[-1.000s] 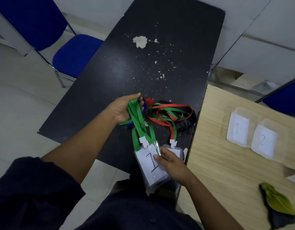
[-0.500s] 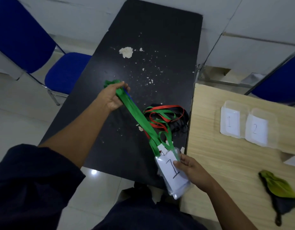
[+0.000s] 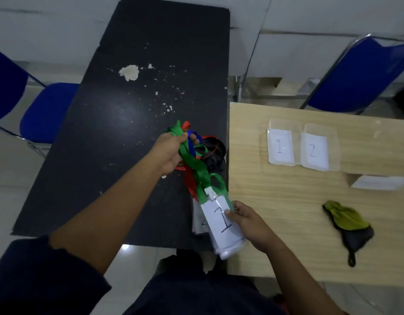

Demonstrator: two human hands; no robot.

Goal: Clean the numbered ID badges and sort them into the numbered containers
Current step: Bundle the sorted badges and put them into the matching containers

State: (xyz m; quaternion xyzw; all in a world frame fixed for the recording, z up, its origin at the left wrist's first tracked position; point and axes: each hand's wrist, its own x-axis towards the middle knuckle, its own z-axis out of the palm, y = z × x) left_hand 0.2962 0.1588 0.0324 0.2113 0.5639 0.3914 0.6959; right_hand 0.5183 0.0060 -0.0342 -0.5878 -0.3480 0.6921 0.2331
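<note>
Over the seam between the black table (image 3: pixel 119 133) and the wooden table (image 3: pixel 276 201), in the head view, the right hand (image 3: pixel 248 221) pinches the badge marked 1 (image 3: pixel 221 221) by its right edge, thumb on its face; a second badge (image 3: pixel 197 220) lies beneath, its number unreadable; the left hand (image 3: pixel 169 153) is curled tight round a bunch of green, red and blue lanyards (image 3: pixel 197 164) lifted off the black top.

By my reading the task is barely begun: container 1 (image 3: pixel 280 146) and container 2 (image 3: pixel 314 151) seem to hold only their paper labels; the cloth (image 3: pixel 346 223) lies untouched on the wooden table; no badge looks wiped or sorted, and untangling likely comes first.

For room: the badge hangs past the black table's near edge, over the floor; the way across the wood to the containers looks unobstructed, with the cloth well apart to the right; a blue chair (image 3: pixel 46 114) stands left of the black table, a second chair (image 3: pixel 360 73) behind the wooden one, both away from the arms.
</note>
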